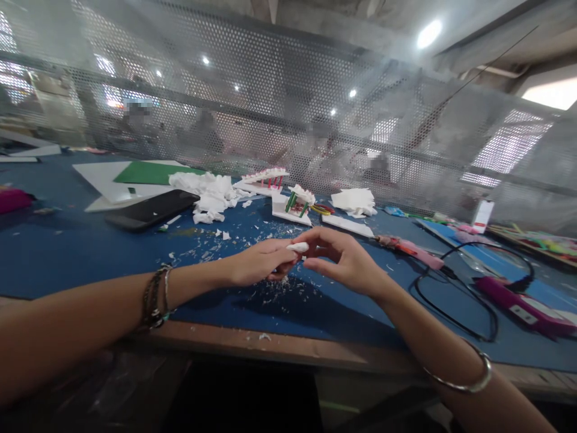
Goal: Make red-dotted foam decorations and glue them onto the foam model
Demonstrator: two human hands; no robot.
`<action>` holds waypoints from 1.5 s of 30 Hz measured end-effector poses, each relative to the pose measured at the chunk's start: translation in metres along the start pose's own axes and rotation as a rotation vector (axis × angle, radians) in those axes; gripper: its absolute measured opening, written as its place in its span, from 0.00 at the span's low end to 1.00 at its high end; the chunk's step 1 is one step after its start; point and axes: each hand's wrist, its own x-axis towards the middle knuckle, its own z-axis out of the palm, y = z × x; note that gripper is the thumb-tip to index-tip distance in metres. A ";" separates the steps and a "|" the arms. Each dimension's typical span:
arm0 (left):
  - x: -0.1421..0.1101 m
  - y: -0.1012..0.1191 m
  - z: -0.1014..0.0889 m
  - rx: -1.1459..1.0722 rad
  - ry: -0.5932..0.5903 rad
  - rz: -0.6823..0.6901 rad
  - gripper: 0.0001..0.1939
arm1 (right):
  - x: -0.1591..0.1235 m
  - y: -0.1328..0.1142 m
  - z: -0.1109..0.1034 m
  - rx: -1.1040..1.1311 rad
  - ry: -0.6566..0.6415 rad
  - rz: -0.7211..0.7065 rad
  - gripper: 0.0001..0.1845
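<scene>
Pinched in my left hand, between thumb and fingers, is a small white lump with a rounded end, like soft foam or paper; its material is unclear. My right hand arches over from the right, thumb and fingers apart, with the fingertips close against the lump. Whether they touch it cannot be made out. White shavings are scattered on the blue tabletop beneath both hands. Behind them stand a small white piece with green sticks and a white strip on pink sticks.
A black phone lies left, beside crumpled white paper and a green sheet. To the right are a pink glue gun, its looping black cable and a magenta power strip. A perforated metal screen stands behind.
</scene>
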 end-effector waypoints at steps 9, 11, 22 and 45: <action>0.000 -0.003 -0.001 -0.075 -0.043 -0.004 0.10 | 0.001 -0.001 0.006 -0.044 0.058 0.050 0.06; 0.001 -0.003 -0.001 -0.083 -0.045 -0.019 0.10 | 0.000 -0.001 0.006 -0.047 0.049 0.041 0.06; 0.001 -0.005 -0.005 -0.196 -0.165 -0.051 0.12 | 0.000 -0.001 0.002 0.012 -0.044 0.037 0.07; -0.001 -0.005 -0.004 -0.259 -0.159 -0.019 0.15 | 0.000 -0.001 0.008 0.129 0.037 0.012 0.06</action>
